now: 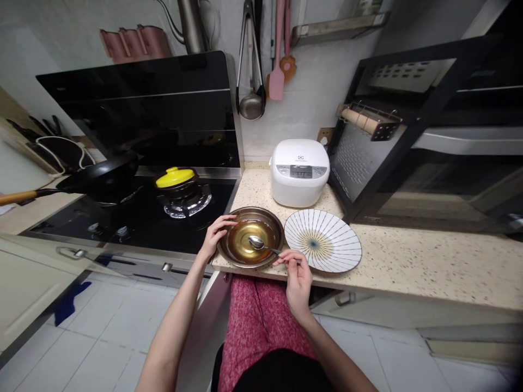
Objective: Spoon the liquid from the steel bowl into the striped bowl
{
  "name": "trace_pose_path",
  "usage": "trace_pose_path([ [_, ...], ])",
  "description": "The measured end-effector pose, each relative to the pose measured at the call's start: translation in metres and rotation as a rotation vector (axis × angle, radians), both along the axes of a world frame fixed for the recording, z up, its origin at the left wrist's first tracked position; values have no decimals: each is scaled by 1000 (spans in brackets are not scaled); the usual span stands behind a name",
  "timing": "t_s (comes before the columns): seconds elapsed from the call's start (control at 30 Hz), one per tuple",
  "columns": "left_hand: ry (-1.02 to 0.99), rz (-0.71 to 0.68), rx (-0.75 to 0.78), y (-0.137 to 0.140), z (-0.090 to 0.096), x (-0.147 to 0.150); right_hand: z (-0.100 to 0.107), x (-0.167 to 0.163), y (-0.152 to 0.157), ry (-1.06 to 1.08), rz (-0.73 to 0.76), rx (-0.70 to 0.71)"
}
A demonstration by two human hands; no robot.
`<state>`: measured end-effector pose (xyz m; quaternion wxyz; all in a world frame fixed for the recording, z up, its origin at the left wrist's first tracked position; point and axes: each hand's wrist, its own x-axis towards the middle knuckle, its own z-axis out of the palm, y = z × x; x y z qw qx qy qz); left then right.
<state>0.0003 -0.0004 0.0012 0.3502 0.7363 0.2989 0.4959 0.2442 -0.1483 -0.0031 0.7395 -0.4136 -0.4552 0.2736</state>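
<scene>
A wide metal bowl (pixel 229 251) with yellowish liquid in it sits at the counter's front edge. At its left rim is my left hand (pixel 216 233), the fingers curled over the edge and gripping it. My right hand (pixel 297 275) is closed around the handle of a metal spoon (pixel 257 243). The spoon's head is over the middle of the bowl, at the liquid; whether it dips in I cannot tell. Just right of the bowl lies a white oval plate (pixel 339 247) with dark radiating lines, close behind my right hand.
A white rice cooker (pixel 300 188) stands behind the plate. To the left, a gas stove carries a pot with a yellow lid (pixel 175 177) and a black wok (pixel 102 177) whose wooden handle sticks out left. An oven (pixel 457 185) in a black rack stands at right.
</scene>
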Motion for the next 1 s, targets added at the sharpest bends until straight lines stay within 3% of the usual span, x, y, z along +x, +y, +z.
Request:
trace_pose_path([
  [0.7,-7,-15,16,2,-2,-1,21,42,-5,110,-203,81],
  [1.0,-8,-7,13,2,-1,0,21,53,-6,-81,-356,137],
])
